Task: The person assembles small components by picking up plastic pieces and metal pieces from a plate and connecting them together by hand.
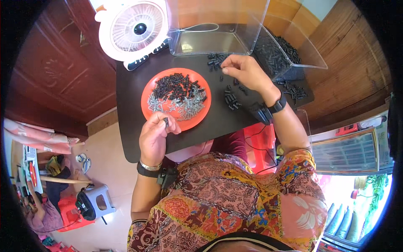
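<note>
My left hand (pixel 153 135) is closed at the near edge of the red plate (pixel 146 97), pinching a small black cylindrical part (pixel 166 122) between thumb and fingers. On that plate lie a heap of small black parts (pixel 174 85) and a pile of small silver screw-like pieces (pixel 192 107). Over the table's right side, my right hand (pixel 248 72) has thumb and forefinger pressed together. Whatever may be between those fingertips is too small to make out. Close to it are a cluster of black parts (pixel 215 59) and a second small group (pixel 231 100).
A clear box (pixel 210 53) stands at the back of the dark table (pixel 133 122), beside a white fan (pixel 140 28). To the right, a clear bin (pixel 310 66) holds many black parts, with loose ones (pixel 295 90) near it. Another person (pixel 42 216) sits far left.
</note>
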`<state>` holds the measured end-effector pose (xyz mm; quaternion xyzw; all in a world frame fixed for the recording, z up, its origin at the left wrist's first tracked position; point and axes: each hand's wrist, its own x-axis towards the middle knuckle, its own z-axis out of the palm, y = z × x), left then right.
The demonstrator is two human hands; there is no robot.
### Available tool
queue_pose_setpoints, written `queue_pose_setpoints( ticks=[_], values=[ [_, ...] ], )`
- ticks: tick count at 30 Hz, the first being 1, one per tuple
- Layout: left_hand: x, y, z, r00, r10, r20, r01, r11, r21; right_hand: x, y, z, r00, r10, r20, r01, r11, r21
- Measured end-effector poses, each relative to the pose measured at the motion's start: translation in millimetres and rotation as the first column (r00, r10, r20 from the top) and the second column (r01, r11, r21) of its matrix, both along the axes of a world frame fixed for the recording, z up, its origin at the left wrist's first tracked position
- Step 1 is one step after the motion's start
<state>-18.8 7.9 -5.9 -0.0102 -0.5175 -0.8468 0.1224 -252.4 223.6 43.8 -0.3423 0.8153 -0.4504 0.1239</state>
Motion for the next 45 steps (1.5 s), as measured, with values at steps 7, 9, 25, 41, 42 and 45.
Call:
queue_pose_setpoints(
  ticks=[7,9,25,41,42,45],
  values=[
    [5.0,3.8,5.6,0.999,0.045,0.009,-0.045,0.999,-0.004,31.6,-17.5,20.9,0.965,0.159,0.21,-0.124,0.978,-0.17],
    [2.5,7.1,9.4,0.999,0.028,-0.027,-0.029,0.999,-0.031,47.0,-29.7,17.5,0.931,0.243,0.271,-0.171,0.949,-0.263],
    [-12.8,8.5,18.3,0.996,-0.054,-0.074,0.055,0.998,0.007,92.4,-72.5,24.5,0.696,0.611,0.377,-0.411,0.77,-0.489],
    [-10.1,5.8,15.7,0.99,-0.057,-0.129,0.073,0.99,0.122,93.5,-74.6,11.4,0.723,0.563,0.4,-0.338,0.793,-0.507],
    [-10.7,5.1,15.2,0.99,-0.056,-0.126,0.072,0.99,0.123,93.3,-75.0,8.8,0.638,0.615,0.464,-0.339,0.765,-0.548],
    [-11.6,2.2,10.2,0.993,-0.059,-0.101,0.073,0.987,0.143,97.1,-74.2,4.7,0.75,0.512,0.418,-0.312,0.832,-0.458]
  ],
)
